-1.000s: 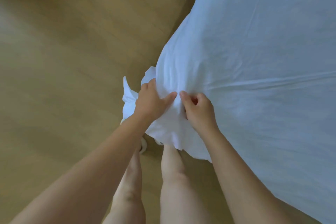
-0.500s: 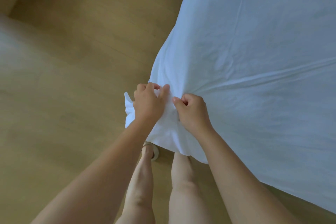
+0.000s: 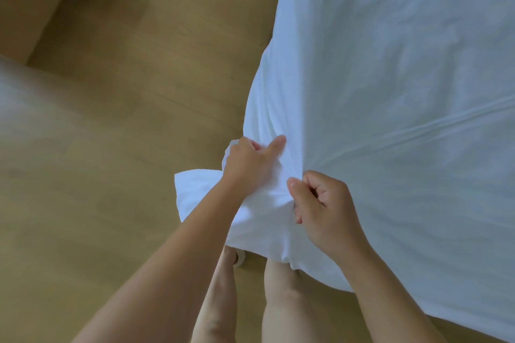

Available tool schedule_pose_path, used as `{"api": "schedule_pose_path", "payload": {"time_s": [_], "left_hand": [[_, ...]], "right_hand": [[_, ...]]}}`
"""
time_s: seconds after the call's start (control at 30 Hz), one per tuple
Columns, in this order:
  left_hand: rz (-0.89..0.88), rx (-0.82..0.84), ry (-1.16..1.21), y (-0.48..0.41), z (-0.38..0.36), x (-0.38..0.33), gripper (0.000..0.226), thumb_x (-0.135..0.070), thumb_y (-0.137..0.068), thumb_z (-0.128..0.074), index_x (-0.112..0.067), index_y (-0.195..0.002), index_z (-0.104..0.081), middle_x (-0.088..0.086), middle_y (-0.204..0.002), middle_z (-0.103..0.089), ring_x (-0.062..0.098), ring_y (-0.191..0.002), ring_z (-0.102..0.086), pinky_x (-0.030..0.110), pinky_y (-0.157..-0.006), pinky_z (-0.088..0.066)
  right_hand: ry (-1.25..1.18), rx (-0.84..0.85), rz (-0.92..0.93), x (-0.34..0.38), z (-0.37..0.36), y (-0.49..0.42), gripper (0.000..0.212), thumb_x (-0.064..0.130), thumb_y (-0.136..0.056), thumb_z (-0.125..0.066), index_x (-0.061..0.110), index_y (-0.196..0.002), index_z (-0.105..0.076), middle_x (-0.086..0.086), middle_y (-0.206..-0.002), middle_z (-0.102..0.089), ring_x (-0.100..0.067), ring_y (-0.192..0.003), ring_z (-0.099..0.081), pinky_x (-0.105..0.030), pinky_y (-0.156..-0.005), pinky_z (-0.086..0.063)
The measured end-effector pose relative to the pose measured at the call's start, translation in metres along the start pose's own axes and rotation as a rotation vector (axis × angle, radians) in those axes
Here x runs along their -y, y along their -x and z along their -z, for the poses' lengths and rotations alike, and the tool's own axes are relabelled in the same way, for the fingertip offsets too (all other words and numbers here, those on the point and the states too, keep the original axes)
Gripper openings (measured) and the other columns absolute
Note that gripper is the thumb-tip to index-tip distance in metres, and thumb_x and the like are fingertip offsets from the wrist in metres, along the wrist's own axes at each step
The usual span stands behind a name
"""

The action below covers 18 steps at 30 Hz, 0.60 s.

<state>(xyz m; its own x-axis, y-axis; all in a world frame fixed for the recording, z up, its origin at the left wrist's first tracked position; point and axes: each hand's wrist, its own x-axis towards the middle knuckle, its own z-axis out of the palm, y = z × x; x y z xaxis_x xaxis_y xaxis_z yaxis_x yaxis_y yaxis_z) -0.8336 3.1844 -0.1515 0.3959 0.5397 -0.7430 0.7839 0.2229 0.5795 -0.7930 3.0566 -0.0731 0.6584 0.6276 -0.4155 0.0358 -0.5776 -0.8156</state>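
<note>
Sheet (image 3: 390, 92) corner being held.
It is being gripped by the left hand (image 3: 248, 166) and pinched by the right hand (image 3: 327, 211).

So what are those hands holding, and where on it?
Both the left hand and right hand grip the white bedsheet at its bunched corner.

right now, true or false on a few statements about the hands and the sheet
1. The left hand grips the bunched corner of the white bedsheet. True.
2. The right hand hangs clear of the fabric. False: it pinches the fabric just beside the left hand.
3. The floor is wooden. True.
4. The sheet is folded into a neat stack. False: it lies spread wide and creased.
</note>
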Motion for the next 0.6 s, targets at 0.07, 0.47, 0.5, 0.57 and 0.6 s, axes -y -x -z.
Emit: {"api": "schedule_pose_path", "payload": {"time_s": [0.07, 0.47, 0.5, 0.57, 0.6], "left_hand": [[0.003, 0.076, -0.107, 0.0, -0.005, -0.006, 0.061, -0.058, -0.088, -0.047, 0.002, -0.084, -0.057, 0.0, -0.104, -0.039, 0.026, -0.076, -0.062, 0.029, -0.052, -0.035], [-0.271, 0.039, 0.441, 0.053, 0.061, -0.019, 0.047, -0.049, -0.083, -0.054, -0.005, -0.069, -0.051, 0.0, -0.063, -0.047, 0.014, -0.055, -0.043, 0.024, -0.049, -0.034], [-0.234, 0.081, 0.436, 0.052, 0.055, -0.015, 0.04, -0.044, -0.088, -0.055, -0.011, -0.066, -0.051, -0.004, -0.06, -0.048, 0.012, -0.054, -0.043, 0.023, -0.046, -0.036], [-0.177, 0.097, 0.319, 0.036, 0.033, -0.01, 0.02, -0.035, -0.093, -0.056, -0.017, -0.084, -0.06, -0.008, -0.081, -0.06, 0.011, -0.072, -0.055, 0.021, -0.061, -0.048], [-0.157, 0.077, 0.203, 0.026, 0.023, -0.01, 0.023, -0.035, -0.09, -0.06, -0.016, -0.102, -0.059, -0.005, -0.102, -0.061, 0.012, -0.09, -0.057, 0.024, -0.077, -0.05]], "right_hand": [[-0.008, -0.006, -0.023, 0.0, 0.001, 0.001, 0.043, 0.02, -0.09, -0.055, -0.001, -0.062, -0.03, -0.027, -0.057, -0.037, -0.023, -0.051, -0.036, -0.037, -0.047, -0.032], [-0.062, -0.295, 0.031, 0.008, 0.016, 0.016, 0.044, 0.038, -0.078, -0.048, 0.004, -0.06, -0.026, -0.022, -0.047, -0.032, -0.015, -0.045, -0.031, -0.025, -0.043, -0.024], [-0.079, -0.325, -0.001, 0.005, 0.016, 0.019, 0.044, 0.034, -0.078, -0.05, 0.003, -0.058, -0.026, -0.023, -0.046, -0.033, -0.016, -0.044, -0.033, -0.025, -0.043, -0.025], [-0.108, -0.366, -0.068, -0.003, 0.023, 0.021, 0.039, 0.025, -0.079, -0.05, 0.003, -0.054, -0.029, -0.019, -0.043, -0.038, -0.021, -0.043, -0.038, -0.022, -0.043, -0.031], [-0.11, -0.374, -0.091, -0.007, 0.029, 0.022, 0.036, 0.023, -0.079, -0.049, 0.004, -0.054, -0.031, -0.017, -0.043, -0.041, -0.021, -0.042, -0.04, -0.02, -0.043, -0.033]]}}
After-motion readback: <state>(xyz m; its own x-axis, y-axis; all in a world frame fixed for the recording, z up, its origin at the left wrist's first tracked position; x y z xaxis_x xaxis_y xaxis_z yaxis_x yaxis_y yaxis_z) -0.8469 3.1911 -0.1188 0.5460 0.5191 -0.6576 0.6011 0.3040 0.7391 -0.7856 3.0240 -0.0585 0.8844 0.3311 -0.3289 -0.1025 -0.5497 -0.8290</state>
